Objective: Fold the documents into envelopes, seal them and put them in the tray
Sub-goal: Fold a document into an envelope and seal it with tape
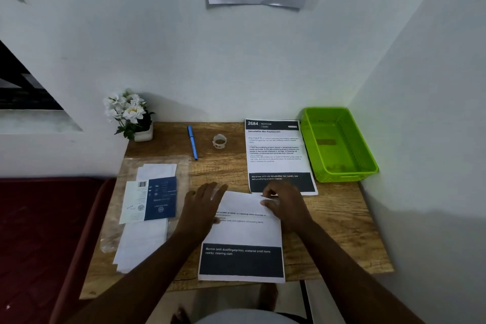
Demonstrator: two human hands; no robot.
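A printed document (pixel 244 239) lies near the front edge of the wooden desk (pixel 342 231), its top part folded down over the text. My left hand (pixel 202 205) lies flat on the fold's left side. My right hand (pixel 285 205) pinches the folded edge at the right. A second printed document (pixel 276 150) lies flat behind it. The green tray (pixel 342 173) stands at the back right with nothing in it. White envelopes (pixel 143 242) lie at the left in a clear plastic wrapper with a blue-and-white label card (pixel 160 198) on top.
A blue pen (pixel 192 142) and a roll of clear tape (pixel 219 141) lie at the back middle. A small pot of white flowers (pixel 132 116) stands at the back left corner. Walls close the back and right. A dark red surface (pixel 39 231) adjoins the desk's left.
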